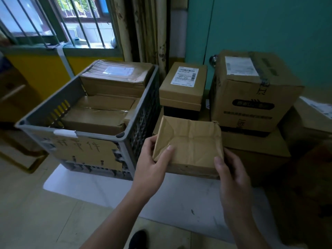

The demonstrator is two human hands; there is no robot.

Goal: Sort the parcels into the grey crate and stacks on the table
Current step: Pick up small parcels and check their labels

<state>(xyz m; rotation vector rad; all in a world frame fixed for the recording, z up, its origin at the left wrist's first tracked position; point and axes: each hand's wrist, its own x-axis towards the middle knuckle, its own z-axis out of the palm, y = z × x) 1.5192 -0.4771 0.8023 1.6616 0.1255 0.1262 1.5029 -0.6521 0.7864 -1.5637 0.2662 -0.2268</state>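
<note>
The left hand (152, 159) grips the left edge of a small parcel (188, 142), thumb flat on top and fingers curled round the side. The right hand (231, 169) clasps its near right corner, thumb on top (its other fingers are hidden behind the parcel). This squat block in creased, crumpled brown paper is just right of the near corner of the slotted plastic grey crate (59, 94), which holds flat taped cartons (100, 115), and in front of the cardboard stacks (251, 90); whether it rests on anything cannot be told.
</note>
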